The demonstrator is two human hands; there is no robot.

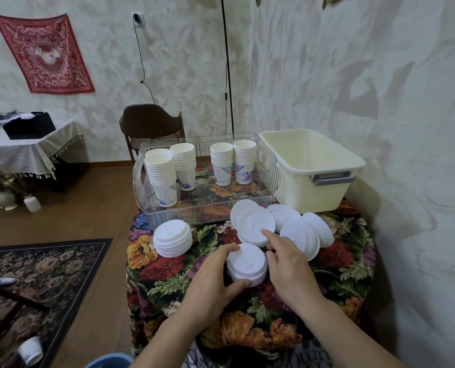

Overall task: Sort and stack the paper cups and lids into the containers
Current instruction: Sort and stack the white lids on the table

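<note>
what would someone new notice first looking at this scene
Probably the two hands at the near edge of the flowered table: the left hand grips a small stack of white lids, while the right hand points a finger at the loose lids behind it. Next, the clear container holding stacks of paper cups, and the cream bin to its right.
</note>
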